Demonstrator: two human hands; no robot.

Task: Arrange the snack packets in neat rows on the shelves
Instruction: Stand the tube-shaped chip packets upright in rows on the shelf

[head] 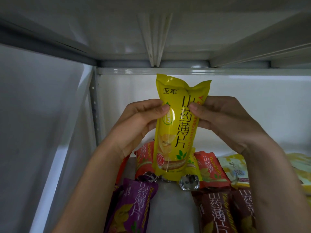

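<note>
From my remote feed: two bare forearms, left hand (139, 118) and right hand (223, 118). No sleeves, gloves, rings or watch that I can make out. Fingernails short and unpainted. Wrists bare too.

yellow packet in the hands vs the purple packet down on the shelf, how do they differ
The yellow packet is held upright in the air, pinched by the left hand and right hand; the purple packet lies flat on the shelf, untouched. Yellow shows whole; purple runs out of frame. Both are long, narrow and carry the same large characters.
</note>
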